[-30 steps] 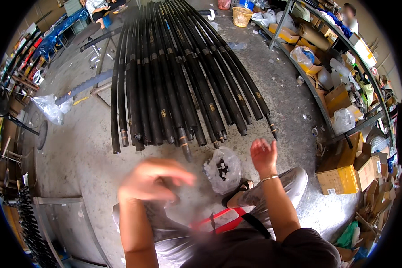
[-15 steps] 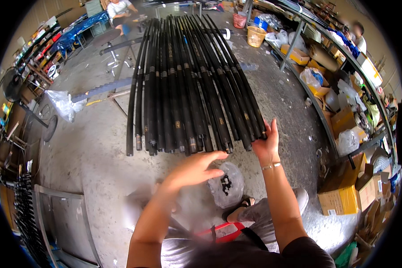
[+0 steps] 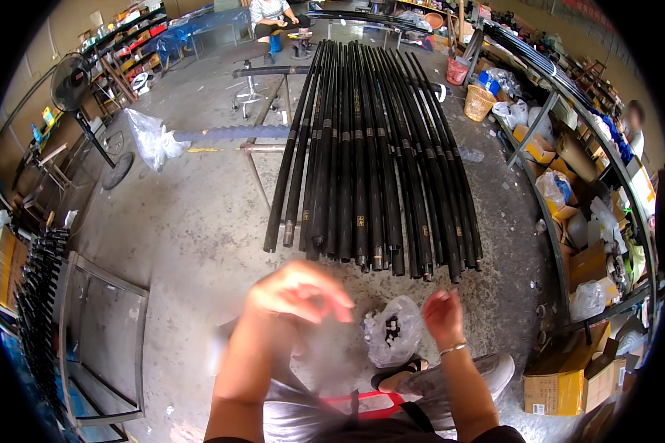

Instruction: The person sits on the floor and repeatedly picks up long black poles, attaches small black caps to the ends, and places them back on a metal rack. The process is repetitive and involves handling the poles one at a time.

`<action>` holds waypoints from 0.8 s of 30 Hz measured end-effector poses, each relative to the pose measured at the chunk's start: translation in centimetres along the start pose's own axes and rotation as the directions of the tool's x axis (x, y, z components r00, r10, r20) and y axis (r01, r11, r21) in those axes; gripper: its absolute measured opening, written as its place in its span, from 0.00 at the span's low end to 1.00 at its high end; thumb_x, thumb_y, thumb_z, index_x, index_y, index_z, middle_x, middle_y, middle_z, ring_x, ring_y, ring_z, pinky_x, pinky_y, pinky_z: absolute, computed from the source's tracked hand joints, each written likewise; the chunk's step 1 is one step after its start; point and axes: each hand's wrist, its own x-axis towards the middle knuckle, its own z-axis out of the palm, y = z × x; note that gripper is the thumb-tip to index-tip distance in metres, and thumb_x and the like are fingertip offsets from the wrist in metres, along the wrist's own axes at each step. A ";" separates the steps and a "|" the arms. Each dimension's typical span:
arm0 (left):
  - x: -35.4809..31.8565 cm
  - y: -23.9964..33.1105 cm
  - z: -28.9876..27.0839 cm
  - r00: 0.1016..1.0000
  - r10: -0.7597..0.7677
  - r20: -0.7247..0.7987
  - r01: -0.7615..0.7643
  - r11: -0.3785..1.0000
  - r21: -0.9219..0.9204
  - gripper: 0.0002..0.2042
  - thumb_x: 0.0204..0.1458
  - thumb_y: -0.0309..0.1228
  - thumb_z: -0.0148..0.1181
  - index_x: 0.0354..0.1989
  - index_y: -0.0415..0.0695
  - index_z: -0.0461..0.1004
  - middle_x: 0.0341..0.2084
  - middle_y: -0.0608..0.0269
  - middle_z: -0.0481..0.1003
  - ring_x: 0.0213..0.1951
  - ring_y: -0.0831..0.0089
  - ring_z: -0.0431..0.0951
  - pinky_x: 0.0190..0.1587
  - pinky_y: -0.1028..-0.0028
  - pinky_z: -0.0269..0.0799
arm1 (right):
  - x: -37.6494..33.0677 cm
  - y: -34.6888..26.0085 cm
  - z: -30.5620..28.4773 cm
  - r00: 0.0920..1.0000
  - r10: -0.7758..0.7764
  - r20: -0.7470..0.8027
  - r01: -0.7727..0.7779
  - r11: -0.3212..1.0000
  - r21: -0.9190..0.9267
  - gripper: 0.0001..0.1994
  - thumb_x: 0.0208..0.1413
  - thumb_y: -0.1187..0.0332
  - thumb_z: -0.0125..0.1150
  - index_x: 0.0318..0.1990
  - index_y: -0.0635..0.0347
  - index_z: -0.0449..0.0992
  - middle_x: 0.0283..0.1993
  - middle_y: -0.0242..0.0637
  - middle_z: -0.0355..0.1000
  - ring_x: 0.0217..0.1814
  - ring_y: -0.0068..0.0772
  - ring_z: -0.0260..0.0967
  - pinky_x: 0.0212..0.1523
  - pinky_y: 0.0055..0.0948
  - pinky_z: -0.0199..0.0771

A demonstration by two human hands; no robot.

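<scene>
A row of long black poles lies side by side on a stand, their thick ends facing me. My left hand hovers just short of those ends, toward the left; it is slightly blurred, its fingers bent and the thumb apart, with nothing seen in it. Below the right part of the row, my right hand is raised with fingers curled in; whether something small is inside is hidden. Neither hand touches a pole. Between the hands, lower down, sits a clear plastic bag holding small black and white pieces.
A metal frame stands at the left beside a stack of black rods. Farther back are a standing fan and a seated person. Along the right runs a cluttered shelf, with a cardboard box near me.
My right hand has come away from the pole ends, drawn back and curled its fingers. My left hand has also moved away from the poles. The whole view has shifted left.
</scene>
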 end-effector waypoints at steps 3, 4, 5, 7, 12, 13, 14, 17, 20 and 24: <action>-3.0 1.2 -1.6 0.998 -0.008 -0.059 0.002 0.995 -0.102 0.19 0.39 0.18 0.64 0.43 0.31 0.73 0.33 0.43 0.77 0.35 0.60 0.79 0.39 0.67 0.75 | -1.7 4.6 -7.1 0.948 0.176 -0.266 -0.251 0.927 -0.279 0.11 0.56 0.63 0.54 0.26 0.58 0.73 0.27 0.33 0.73 0.31 0.28 0.72 0.35 0.28 0.74; -3.7 1.2 -2.0 0.993 -0.020 -0.119 0.011 0.997 -0.072 0.18 0.39 0.18 0.64 0.43 0.30 0.74 0.32 0.44 0.77 0.33 0.61 0.79 0.37 0.67 0.75 | -2.3 5.4 -9.8 0.919 0.291 -0.265 -0.388 0.785 -0.483 0.07 0.55 0.67 0.53 0.27 0.58 0.72 0.26 0.33 0.72 0.28 0.30 0.70 0.30 0.27 0.71; -4.6 1.4 -2.0 0.983 -0.025 -0.182 0.019 0.999 -0.032 0.18 0.39 0.17 0.64 0.42 0.30 0.74 0.31 0.44 0.77 0.32 0.61 0.79 0.35 0.68 0.75 | -3.4 6.4 -11.3 0.876 0.396 -0.273 -0.468 0.564 -0.681 0.07 0.55 0.68 0.50 0.28 0.57 0.71 0.26 0.35 0.70 0.27 0.30 0.68 0.28 0.28 0.68; -5.4 1.5 -2.3 0.945 -0.077 -0.317 0.092 0.995 0.030 0.19 0.36 0.22 0.67 0.39 0.29 0.74 0.26 0.46 0.77 0.28 0.63 0.79 0.30 0.71 0.76 | -4.9 8.2 -15.9 0.811 0.552 -0.193 -0.317 0.137 -0.938 0.09 0.55 0.62 0.52 0.36 0.58 0.71 0.31 0.36 0.71 0.29 0.29 0.68 0.30 0.26 0.70; -9.3 0.2 -4.2 0.837 -0.051 -0.545 0.065 0.998 0.005 0.24 0.31 0.30 0.68 0.38 0.28 0.74 0.25 0.45 0.76 0.22 0.67 0.76 0.23 0.75 0.72 | -8.6 13.0 -21.2 0.516 0.821 -0.245 0.317 -0.448 -0.836 0.18 0.57 0.52 0.51 0.41 0.58 0.72 0.35 0.39 0.72 0.31 0.36 0.69 0.35 0.31 0.72; -8.9 0.2 -4.0 0.828 -0.044 -0.559 0.053 0.999 -0.001 0.23 0.31 0.30 0.67 0.39 0.28 0.73 0.24 0.45 0.76 0.21 0.67 0.75 0.22 0.75 0.71 | -9.5 13.1 -21.6 0.413 0.908 -0.072 0.519 -0.300 -0.801 0.17 0.58 0.53 0.50 0.39 0.58 0.73 0.34 0.41 0.72 0.31 0.40 0.69 0.36 0.34 0.71; -8.6 0.2 -3.9 0.818 -0.037 -0.574 0.041 0.999 -0.005 0.23 0.32 0.29 0.66 0.39 0.28 0.73 0.24 0.45 0.76 0.21 0.67 0.74 0.21 0.76 0.70 | -9.6 13.0 -21.8 0.408 0.910 -0.077 0.529 -0.304 -0.792 0.17 0.57 0.53 0.50 0.38 0.58 0.74 0.34 0.41 0.72 0.31 0.40 0.69 0.37 0.35 0.71; -6.7 0.5 -2.9 0.784 0.076 -0.617 -0.047 0.997 0.064 0.18 0.40 0.31 0.65 0.38 0.32 0.74 0.24 0.51 0.76 0.22 0.69 0.74 0.23 0.79 0.68 | -9.4 13.0 -22.5 0.396 0.914 -0.094 0.550 -0.317 -0.773 0.17 0.57 0.53 0.51 0.37 0.58 0.74 0.33 0.42 0.72 0.32 0.43 0.69 0.38 0.36 0.70; -5.7 0.2 -3.5 0.644 0.290 -0.708 -0.210 0.957 0.200 0.11 0.51 0.34 0.60 0.36 0.38 0.76 0.24 0.62 0.76 0.24 0.75 0.73 0.29 0.82 0.66 | -9.3 13.3 -22.7 0.368 0.923 -0.115 0.576 -0.323 -0.751 0.16 0.57 0.54 0.51 0.35 0.58 0.75 0.33 0.44 0.73 0.33 0.45 0.70 0.39 0.38 0.69; -5.0 0.0 -5.5 0.028 0.392 -0.919 0.128 0.911 0.392 0.15 0.51 0.42 0.60 0.38 0.44 0.73 0.28 0.68 0.74 0.31 0.78 0.70 0.31 0.80 0.62 | -8.5 11.9 -21.7 0.575 0.802 -0.163 0.379 -0.438 -0.815 0.17 0.57 0.53 0.50 0.36 0.57 0.77 0.36 0.43 0.74 0.37 0.42 0.71 0.40 0.37 0.69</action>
